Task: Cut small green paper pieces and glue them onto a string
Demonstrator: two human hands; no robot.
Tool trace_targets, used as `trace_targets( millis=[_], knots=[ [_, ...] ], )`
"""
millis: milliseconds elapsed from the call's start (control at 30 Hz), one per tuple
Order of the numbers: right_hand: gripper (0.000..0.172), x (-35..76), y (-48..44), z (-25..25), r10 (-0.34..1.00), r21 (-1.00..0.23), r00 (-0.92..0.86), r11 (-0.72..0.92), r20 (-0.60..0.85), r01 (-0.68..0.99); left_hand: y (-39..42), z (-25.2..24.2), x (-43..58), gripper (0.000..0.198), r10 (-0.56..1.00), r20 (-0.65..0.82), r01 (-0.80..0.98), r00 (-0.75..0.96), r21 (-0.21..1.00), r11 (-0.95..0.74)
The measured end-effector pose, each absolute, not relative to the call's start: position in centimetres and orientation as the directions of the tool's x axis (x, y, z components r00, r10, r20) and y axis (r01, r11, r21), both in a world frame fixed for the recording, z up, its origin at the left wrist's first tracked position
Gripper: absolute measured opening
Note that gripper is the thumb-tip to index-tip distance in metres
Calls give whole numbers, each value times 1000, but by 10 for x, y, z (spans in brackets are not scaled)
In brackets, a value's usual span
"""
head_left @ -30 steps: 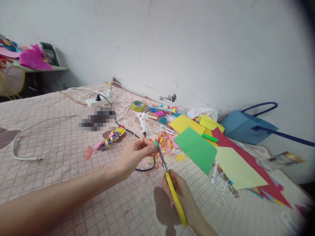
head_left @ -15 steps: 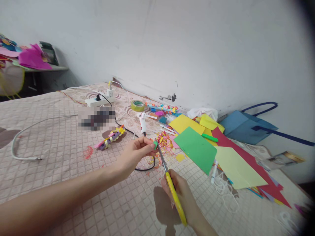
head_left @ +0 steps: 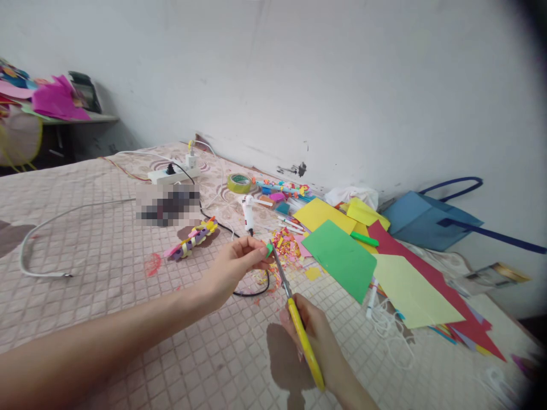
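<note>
Green scrap (head_left: 269,250), pinched between thumb and fingertips of the left hand (head_left: 239,259), sits just left of the blade tips of the yellow-handled scissors (head_left: 293,307). Their long axis slants from near right, away and leftward, to the scrap. Right hand (head_left: 316,330), the farther one, closes around the handles; blade contact cannot be told.

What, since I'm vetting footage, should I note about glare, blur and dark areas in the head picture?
Head view: no strong glare on the wall, dark vignetting at right, the purple scrap blurred; head view, centre: scissors fairly clear, green piece in the left hand too small for detail; head view, left: a pixelated patch hides something near the power strip.
</note>
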State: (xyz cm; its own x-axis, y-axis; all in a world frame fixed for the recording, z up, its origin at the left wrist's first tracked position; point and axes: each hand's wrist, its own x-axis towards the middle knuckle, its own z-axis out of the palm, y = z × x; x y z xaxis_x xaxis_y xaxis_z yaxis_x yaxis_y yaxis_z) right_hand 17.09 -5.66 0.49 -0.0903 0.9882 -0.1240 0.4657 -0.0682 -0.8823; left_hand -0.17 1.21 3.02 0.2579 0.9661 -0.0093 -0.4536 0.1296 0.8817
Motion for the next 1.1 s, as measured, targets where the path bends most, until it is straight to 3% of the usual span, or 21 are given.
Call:
trace_targets(
  millis=[333, 633, 1100],
  knots=[
    [29, 175, -54, 1, 984, -883, -93, -93, -152, 460, 14, 32, -3, 16, 962, -5, -467, 272, 873, 137],
    [45, 185, -56, -7, 937, -941, -270, -132, -221, 312, 21, 31, -7, 19, 935, 14, -432, 353, 889, 150],
    [43, 191, -51, -16, 952, -911, -225, -105, -209, 399, 26, 29, -9, 19, 924, 14, -365, 382, 921, 136]
  ],
)
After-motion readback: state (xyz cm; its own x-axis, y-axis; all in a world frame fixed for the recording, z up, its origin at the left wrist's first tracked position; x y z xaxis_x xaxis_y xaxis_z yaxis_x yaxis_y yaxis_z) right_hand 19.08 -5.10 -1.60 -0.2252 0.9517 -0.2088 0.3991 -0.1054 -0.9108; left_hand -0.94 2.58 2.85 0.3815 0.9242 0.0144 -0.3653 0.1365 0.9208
